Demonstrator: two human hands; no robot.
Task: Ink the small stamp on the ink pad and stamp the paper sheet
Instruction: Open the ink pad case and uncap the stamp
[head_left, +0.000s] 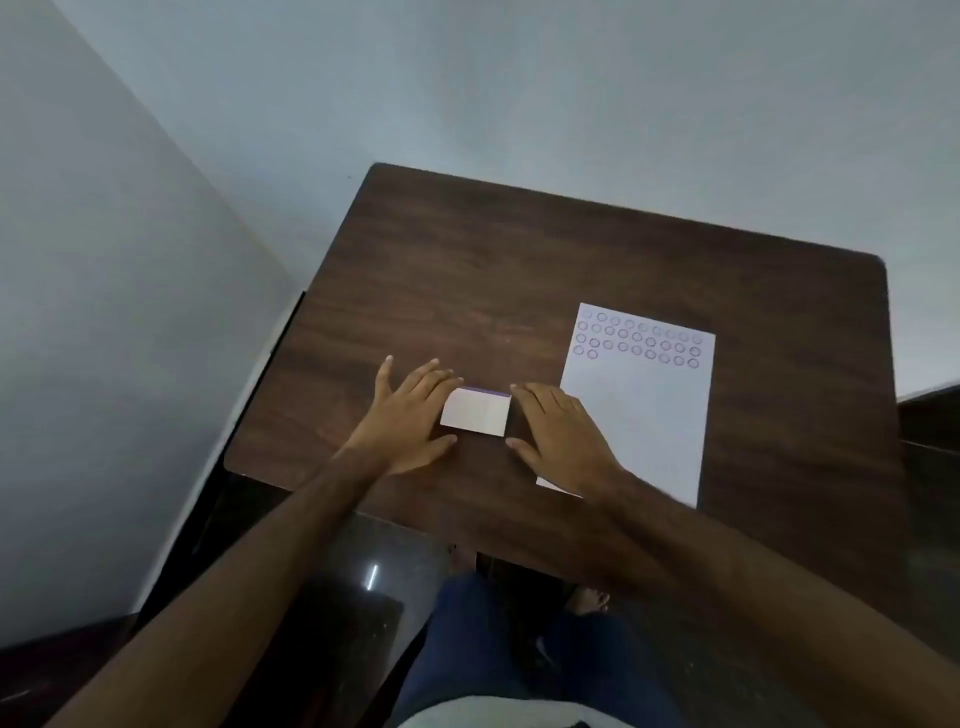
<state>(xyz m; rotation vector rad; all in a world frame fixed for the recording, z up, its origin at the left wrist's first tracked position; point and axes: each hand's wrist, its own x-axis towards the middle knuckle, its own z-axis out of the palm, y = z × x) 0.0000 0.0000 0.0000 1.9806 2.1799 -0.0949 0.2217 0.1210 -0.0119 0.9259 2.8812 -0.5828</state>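
Observation:
A small white box with a purple far edge, the ink pad (477, 411), lies shut on the brown table (519, 270). My left hand (410, 415) rests flat against its left side, fingers spread and touching it. My right hand (558, 431) lies flat on its right side, fingertips at the box's edge, palm over the paper's near left corner. The white paper sheet (644, 415) lies to the right, with several rows of purple ring stamps across its far end. No small stamp shows.
The table stands in a corner between pale walls (156, 260). Its near edge is just below my wrists. My legs in blue trousers (498, 649) and a dark glossy floor (337, 571) show beneath. A dark piece of furniture (930, 415) stands at the right.

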